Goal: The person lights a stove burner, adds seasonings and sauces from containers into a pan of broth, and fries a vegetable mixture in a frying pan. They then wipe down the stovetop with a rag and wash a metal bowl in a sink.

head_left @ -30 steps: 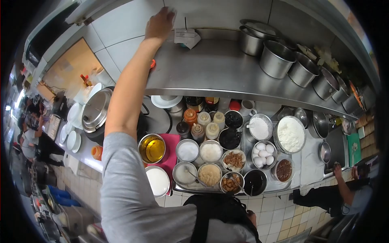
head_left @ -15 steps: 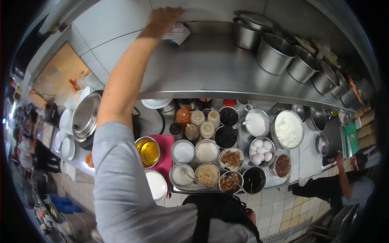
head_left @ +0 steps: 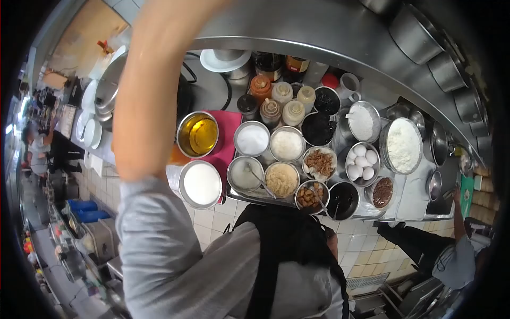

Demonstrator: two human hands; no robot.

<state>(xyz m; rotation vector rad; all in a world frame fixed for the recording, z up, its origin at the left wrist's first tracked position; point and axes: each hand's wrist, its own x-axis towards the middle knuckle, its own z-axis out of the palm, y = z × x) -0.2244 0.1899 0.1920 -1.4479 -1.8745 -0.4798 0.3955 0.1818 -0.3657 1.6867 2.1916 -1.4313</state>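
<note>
My left arm point(head_left: 151, 90), in a grey sleeve, reaches up over the left end of the steel shelf point(head_left: 255, 26). Its hand lies beyond the top edge of the view, so I cannot see what it touches. At my right side, a small patch of my right hand or forearm point(head_left: 332, 242) shows beside the black apron point(head_left: 289, 234), and its fingers are hidden. Nearest the raised arm are a steel pot of yellow oil point(head_left: 202, 135) on a pink board point(head_left: 227, 125) and a bowl of white liquid point(head_left: 200, 184).
Bowls of white granules point(head_left: 253, 138), tan paste point(head_left: 281, 179), eggs point(head_left: 364, 161) and flour point(head_left: 402, 143) crowd the counter. Squeeze bottles point(head_left: 271, 110) stand behind them. Steel pots point(head_left: 417, 34) line the shelf's right. A co-worker point(head_left: 451, 260) stands at the right.
The view has tipped down, so the shelf and pots sit higher. My left hand, earlier seen by a white packet at the back of the shelf, has left the view.
</note>
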